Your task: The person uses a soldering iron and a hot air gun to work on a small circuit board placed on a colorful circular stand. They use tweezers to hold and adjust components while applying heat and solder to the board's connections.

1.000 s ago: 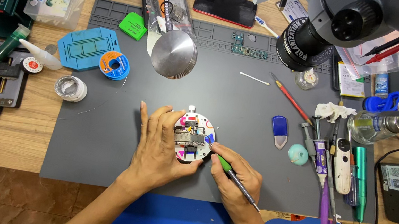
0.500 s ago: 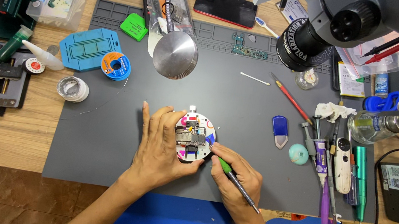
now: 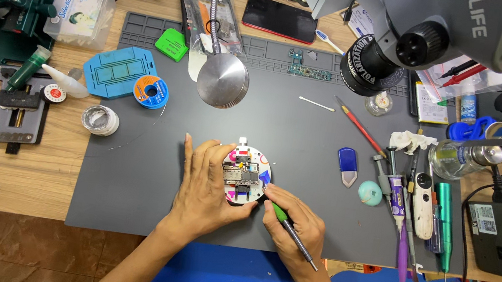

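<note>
A small round device [image 3: 246, 174] with colourful trim and exposed electronics lies on the grey work mat [image 3: 292, 127]. My left hand [image 3: 204, 188] lies flat against its left side, fingers holding it steady. My right hand [image 3: 294, 227] grips a green-handled screwdriver [image 3: 288, 226]; its tip touches the lower right edge of the device. A microscope head [image 3: 410, 32] hangs above the mat at the upper right.
A round metal lamp head [image 3: 223, 80] on a flexible neck hovers over the mat's back. Tweezers, pens and tools [image 3: 411, 209] lie along the right edge. A solder spool [image 3: 150, 91], blue tray [image 3: 118, 71], black phone [image 3: 280, 19] and vise [image 3: 17, 116] sit around.
Both hands and the device stay almost where they were; the screwdriver tip remains at the device's edge. No clear movement.
</note>
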